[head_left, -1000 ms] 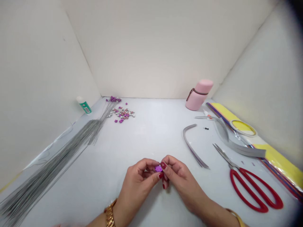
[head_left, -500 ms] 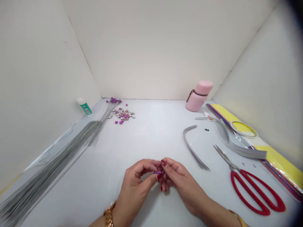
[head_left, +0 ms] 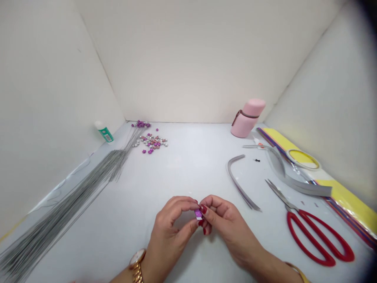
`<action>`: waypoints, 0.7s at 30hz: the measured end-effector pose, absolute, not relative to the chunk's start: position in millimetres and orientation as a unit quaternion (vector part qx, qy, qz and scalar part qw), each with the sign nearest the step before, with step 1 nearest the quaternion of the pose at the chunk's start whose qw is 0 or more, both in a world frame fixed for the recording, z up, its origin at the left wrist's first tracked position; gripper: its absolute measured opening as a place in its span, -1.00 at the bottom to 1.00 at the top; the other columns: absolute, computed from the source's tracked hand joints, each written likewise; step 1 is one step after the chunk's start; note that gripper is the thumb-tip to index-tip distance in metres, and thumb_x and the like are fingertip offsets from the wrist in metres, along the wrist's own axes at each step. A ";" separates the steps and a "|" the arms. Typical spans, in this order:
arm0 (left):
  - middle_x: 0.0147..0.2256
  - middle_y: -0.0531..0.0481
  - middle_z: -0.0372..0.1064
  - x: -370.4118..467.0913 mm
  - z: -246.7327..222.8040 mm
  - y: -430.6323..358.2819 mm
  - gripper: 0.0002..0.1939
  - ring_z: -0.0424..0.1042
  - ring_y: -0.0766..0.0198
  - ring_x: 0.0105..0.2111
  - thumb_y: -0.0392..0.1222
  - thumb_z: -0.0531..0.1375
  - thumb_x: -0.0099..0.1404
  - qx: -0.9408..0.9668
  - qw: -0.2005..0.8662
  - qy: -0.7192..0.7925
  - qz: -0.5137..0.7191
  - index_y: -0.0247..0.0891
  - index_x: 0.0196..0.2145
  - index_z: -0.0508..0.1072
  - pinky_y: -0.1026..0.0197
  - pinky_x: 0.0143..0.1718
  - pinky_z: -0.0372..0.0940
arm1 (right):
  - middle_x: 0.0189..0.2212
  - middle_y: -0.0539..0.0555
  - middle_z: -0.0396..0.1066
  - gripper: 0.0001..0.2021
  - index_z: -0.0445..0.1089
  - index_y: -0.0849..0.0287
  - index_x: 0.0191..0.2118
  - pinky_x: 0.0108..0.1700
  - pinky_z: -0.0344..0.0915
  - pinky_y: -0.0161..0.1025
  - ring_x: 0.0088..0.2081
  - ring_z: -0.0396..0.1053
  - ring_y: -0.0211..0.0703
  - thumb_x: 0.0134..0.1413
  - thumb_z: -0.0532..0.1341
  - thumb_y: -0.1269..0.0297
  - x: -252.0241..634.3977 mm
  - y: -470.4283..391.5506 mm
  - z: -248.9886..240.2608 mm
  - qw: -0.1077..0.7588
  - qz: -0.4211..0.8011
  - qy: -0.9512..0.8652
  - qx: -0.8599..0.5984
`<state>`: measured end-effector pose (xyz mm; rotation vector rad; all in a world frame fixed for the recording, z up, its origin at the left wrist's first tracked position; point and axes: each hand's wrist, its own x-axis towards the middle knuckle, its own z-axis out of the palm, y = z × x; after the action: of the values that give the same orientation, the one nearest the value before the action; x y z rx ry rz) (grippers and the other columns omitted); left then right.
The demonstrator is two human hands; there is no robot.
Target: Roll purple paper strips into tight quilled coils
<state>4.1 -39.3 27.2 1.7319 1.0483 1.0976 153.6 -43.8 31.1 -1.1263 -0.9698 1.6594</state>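
A small folded piece of shiny purple paper strip (head_left: 198, 214) with a white edge is pinched between both hands, low in the middle of the view. My left hand (head_left: 172, 226) holds it from the left with thumb and fingertips, a gold watch on the wrist. From the other side, my right hand (head_left: 222, 220) has thumb and index finger closed on the same piece. The fingertips partly cover it. Toward the back left lies a pile of small folded paper stars (head_left: 153, 143) in purple, silver and pink.
At left stretches a bundle of grey wires (head_left: 73, 190), near a glue stick (head_left: 104, 131). Red-handled scissors (head_left: 312, 232), grey paper strips (head_left: 238, 184), a black push pin (head_left: 257, 160), a tape roll (head_left: 303, 159), coloured sheets (head_left: 338, 196) and a pink bottle (head_left: 246, 120) occupy the right.
The purple piece has turned from edge-on so its flat face and white edge show. My left wrist has rotated, bringing the watch face into view. My right fingers have shifted slightly.
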 end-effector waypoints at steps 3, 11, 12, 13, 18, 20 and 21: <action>-0.32 -0.01 0.39 4.6 27.3 -39.4 -0.83 0.35 0.27 -0.26 -0.40 0.17 0.10 0.673 0.427 0.417 0.437 -0.23 -0.32 0.41 0.24 -0.20 0.25 | -0.65 -0.08 0.26 -0.80 0.31 0.24 -0.49 -0.52 0.10 -0.41 -0.60 0.16 -0.39 -0.03 0.20 0.20 154.3 -44.7 31.6 0.440 0.655 -0.404 -0.463; -0.45 0.02 0.39 12.0 30.3 -38.2 -0.94 0.39 0.32 -0.40 -0.31 0.21 0.08 0.501 0.618 0.431 0.426 -0.30 -0.42 0.39 0.29 -0.33 0.28 | -0.65 -0.09 0.26 -0.83 0.30 0.24 -0.47 -0.50 0.14 -0.42 -0.58 0.19 -0.39 0.00 0.18 0.24 155.2 -43.0 31.2 0.433 0.636 -0.437 -0.466; -0.47 0.03 0.39 12.9 30.5 -38.4 -0.93 0.39 0.34 -0.42 -0.31 0.22 0.08 0.476 0.640 0.431 0.422 -0.30 -0.42 0.38 0.31 -0.35 0.28 | -0.65 -0.09 0.26 -0.83 0.30 0.24 -0.47 -0.50 0.14 -0.42 -0.58 0.19 -0.39 0.00 0.18 0.24 155.2 -42.8 31.2 0.432 0.637 -0.437 -0.466; -0.49 0.05 0.39 13.4 30.7 -38.6 -0.92 0.38 0.35 -0.44 -0.31 0.23 0.07 0.455 0.659 0.430 0.418 -0.31 -0.43 0.37 0.32 -0.37 0.27 | -0.64 -0.09 0.26 -0.83 0.30 0.24 -0.47 -0.50 0.14 -0.42 -0.58 0.19 -0.39 0.00 0.18 0.25 155.3 -42.7 31.2 0.431 0.638 -0.437 -0.466; -0.54 0.10 0.35 13.0 28.2 -37.5 -0.88 0.34 0.40 -0.48 -0.30 0.26 0.02 0.405 0.694 0.424 0.418 -0.31 -0.45 0.37 0.36 -0.41 0.23 | -0.64 -0.08 0.27 -0.83 0.31 0.24 -0.48 -0.50 0.14 -0.41 -0.58 0.19 -0.38 -0.01 0.19 0.24 155.2 -41.9 31.4 0.425 0.641 -0.438 -0.466; -0.52 0.10 0.35 12.7 26.6 -36.1 -0.86 0.34 0.39 -0.47 -0.30 0.26 0.02 0.400 0.694 0.423 0.423 -0.29 -0.41 0.37 0.35 -0.40 0.23 | -0.65 -0.08 0.26 -0.82 0.31 0.24 -0.49 -0.51 0.13 -0.41 -0.59 0.18 -0.38 -0.03 0.21 0.23 154.5 -41.6 31.1 0.425 0.644 -0.429 -0.470; -0.51 0.10 0.36 12.6 26.0 -35.4 -0.83 0.35 0.39 -0.46 -0.31 0.26 0.02 0.398 0.695 0.422 0.424 -0.28 -0.38 0.37 0.34 -0.40 0.24 | -0.65 -0.08 0.26 -0.82 0.31 0.24 -0.50 -0.52 0.11 -0.41 -0.60 0.17 -0.38 -0.03 0.21 0.22 154.2 -41.5 30.7 0.428 0.648 -0.419 -0.471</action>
<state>12.6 -35.4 26.0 0.8891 0.9406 0.9467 154.2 -41.5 30.7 -1.1767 -1.0453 1.6181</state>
